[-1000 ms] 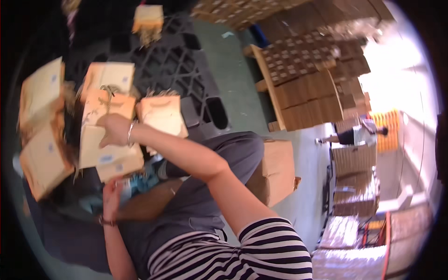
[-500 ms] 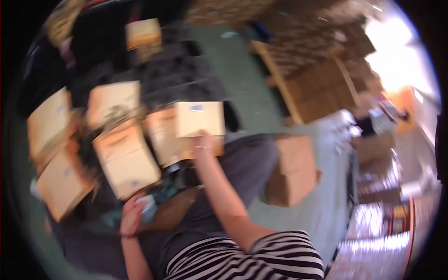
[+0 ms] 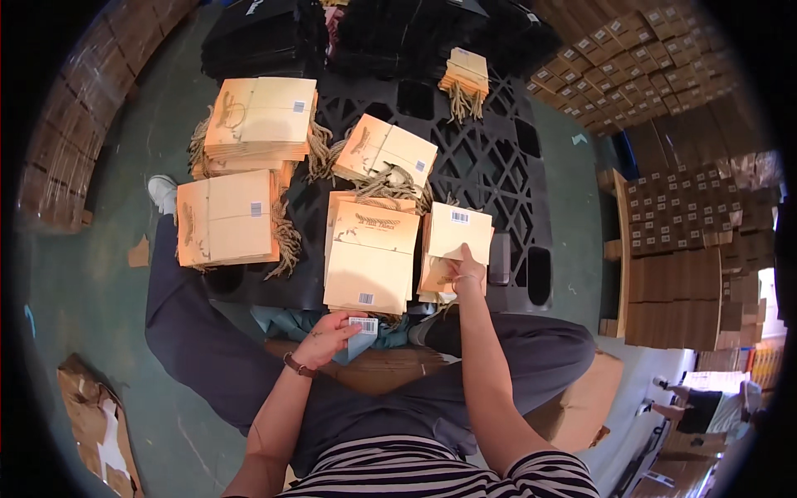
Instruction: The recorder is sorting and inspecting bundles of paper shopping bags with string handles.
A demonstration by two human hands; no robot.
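My right hand (image 3: 469, 272) grips the near edge of a cream and orange paper bag (image 3: 458, 226), which lies flat on a small pile and has a barcode sticker near its far edge. In my left hand (image 3: 330, 339), a white barcode label (image 3: 363, 326) on light blue backing is pinched between thumb and fingers. Just beyond that hand lies a taller stack of bags (image 3: 369, 257), with a barcode sticker on its top bag. Twisted rope handles (image 3: 386, 184) stick out past the stack's far end. Fingers under the right-hand bag are partly hidden.
More bag stacks (image 3: 224, 217) with rope handles lie left on the black plastic pallet (image 3: 519, 183); a small bundle (image 3: 467, 70) lies farther back. Blue-green plastic (image 3: 282, 322) lies by my legs. A brown carton (image 3: 581, 398) stands right, beyond it boxes on a wooden pallet (image 3: 613, 249).
My view has turned and sharpened, so the stacks appear farther right. My left hand still holds the label, now plainly seen; my right hand remains at the same small pile.
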